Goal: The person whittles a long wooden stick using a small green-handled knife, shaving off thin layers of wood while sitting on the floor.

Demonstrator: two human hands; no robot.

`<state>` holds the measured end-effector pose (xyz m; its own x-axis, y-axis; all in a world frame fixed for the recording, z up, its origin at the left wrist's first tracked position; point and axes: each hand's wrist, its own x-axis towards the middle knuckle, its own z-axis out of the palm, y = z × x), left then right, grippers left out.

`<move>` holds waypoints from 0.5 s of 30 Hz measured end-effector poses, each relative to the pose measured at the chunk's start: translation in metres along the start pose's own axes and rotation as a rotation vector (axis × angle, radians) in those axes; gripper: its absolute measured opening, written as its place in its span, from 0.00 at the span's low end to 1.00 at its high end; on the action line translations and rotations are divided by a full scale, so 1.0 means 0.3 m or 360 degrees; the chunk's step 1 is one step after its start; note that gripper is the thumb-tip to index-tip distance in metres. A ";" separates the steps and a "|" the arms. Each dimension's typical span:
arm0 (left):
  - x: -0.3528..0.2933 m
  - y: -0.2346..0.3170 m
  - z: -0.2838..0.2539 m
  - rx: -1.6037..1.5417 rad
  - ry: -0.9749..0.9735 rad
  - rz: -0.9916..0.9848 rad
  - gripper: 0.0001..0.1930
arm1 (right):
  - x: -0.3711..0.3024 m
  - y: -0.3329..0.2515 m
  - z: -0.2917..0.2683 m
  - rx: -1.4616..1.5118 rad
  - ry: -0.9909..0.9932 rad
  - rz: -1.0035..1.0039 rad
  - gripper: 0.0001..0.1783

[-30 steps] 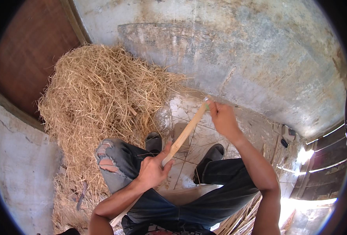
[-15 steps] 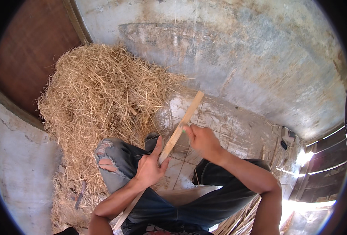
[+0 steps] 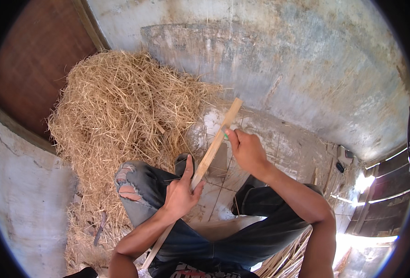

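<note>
A long, pale wooden strip (image 3: 214, 147) runs aslant through the middle of the frame, its far end up near the foot of the wall (image 3: 279, 60) and its near end down toward the lower edge, left of centre. The left hand (image 3: 179, 199) is clamped on it lower down, thumb on the right side and index finger pointing up the frame beside the left edge. The right hand (image 3: 250, 152) sits farther up and to the right, nearer the strip's far end, its fingers curled shut around a small object (image 3: 226, 136) that shows a bit of green at the thumb and meets the strip's right edge.

The key relation: the strip's long axis goes from lower left to upper right, with the right grip up along it from the left grip and a bare stretch of wood between the 2.

The right hand's own fingers hide most of the small object, so I cannot tell its shape. The left forearm covers part of the strip, and its lower end is hard to make out beside the dark trousers (image 3: 265, 231). A bundle of thin sticks (image 3: 283, 259) is partly hidden behind the right thigh.
</note>
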<state>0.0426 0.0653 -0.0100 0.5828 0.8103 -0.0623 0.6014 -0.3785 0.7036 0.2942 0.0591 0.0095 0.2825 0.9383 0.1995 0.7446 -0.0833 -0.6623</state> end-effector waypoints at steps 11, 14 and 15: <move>0.013 0.020 -0.005 0.0103 0.0018 0.0014 0.49 | -0.076 -0.026 0.043 -0.0054 -0.0099 -0.0166 0.27; 0.000 -0.014 0.002 0.0024 0.0076 0.0055 0.49 | -0.076 -0.044 0.059 -0.0130 -0.0121 -0.0177 0.27; 0.001 -0.009 0.002 0.0013 0.0073 0.0044 0.50 | -0.027 -0.037 0.025 -0.0108 -0.0085 -0.0109 0.26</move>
<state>0.0416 0.0662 -0.0122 0.5737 0.8190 -0.0102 0.5899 -0.4046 0.6988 0.2793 0.0550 0.0099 0.1984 0.9590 0.2024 0.8008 -0.0395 -0.5977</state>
